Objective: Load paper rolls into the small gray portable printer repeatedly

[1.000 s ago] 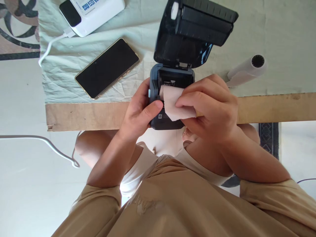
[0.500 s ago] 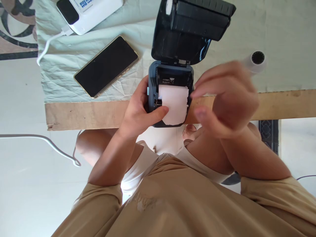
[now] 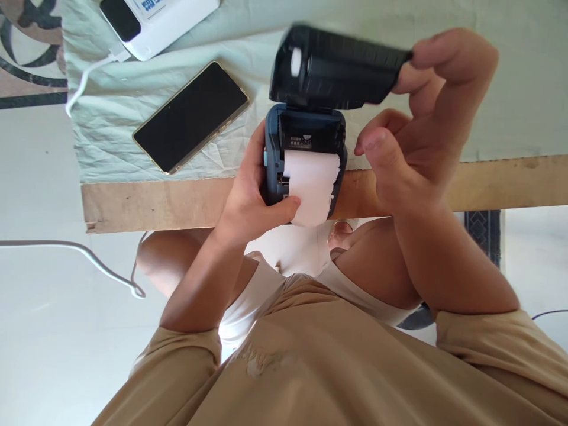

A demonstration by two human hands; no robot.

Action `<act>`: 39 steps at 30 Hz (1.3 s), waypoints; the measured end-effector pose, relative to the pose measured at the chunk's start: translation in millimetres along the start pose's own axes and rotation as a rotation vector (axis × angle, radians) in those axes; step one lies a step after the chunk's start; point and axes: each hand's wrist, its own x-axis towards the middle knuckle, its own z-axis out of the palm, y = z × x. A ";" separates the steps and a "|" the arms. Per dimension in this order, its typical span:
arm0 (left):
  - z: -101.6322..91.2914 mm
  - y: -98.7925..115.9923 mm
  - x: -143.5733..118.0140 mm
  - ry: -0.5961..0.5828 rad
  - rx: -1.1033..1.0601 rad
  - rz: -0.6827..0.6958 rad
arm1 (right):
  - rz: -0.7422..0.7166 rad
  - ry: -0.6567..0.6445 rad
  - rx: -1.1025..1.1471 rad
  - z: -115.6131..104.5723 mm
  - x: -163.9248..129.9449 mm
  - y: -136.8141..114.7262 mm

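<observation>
My left hand (image 3: pixel 251 198) is wrapped round the left side of a dark blue label printer (image 3: pixel 274 133) at the table's front edge. Its thumb presses on the loose end of the white paper roll (image 3: pixel 313 183), which hangs out over the printer's front. Hinged at the back, the black printer lid (image 3: pixel 341 68) stands partly raised above the open bay. My right hand (image 3: pixel 428 112) is to the right, its fingertips against the lid's right corner. The right thumb is apart from the lid, and the fingers are spread and bent.
A black-screened smartphone (image 3: pixel 190 117) lies on the pale green cloth (image 3: pixel 106 136) to the left. Behind it is a white device (image 3: pixel 171 29) with a dark panel and a white cable (image 3: pixel 82 89). A wooden table edge (image 3: pixel 151 206) runs along the front, above my knees.
My right hand has moved up and back to the lid's corner. The lid has swung partway down toward the printer body. My left hand keeps its hold; the paper's end has shifted slightly.
</observation>
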 end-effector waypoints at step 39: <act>-1.4 1.6 0.0 -0.052 -0.105 -0.007 | 0.064 -0.488 0.160 10.6 -9.1 31.0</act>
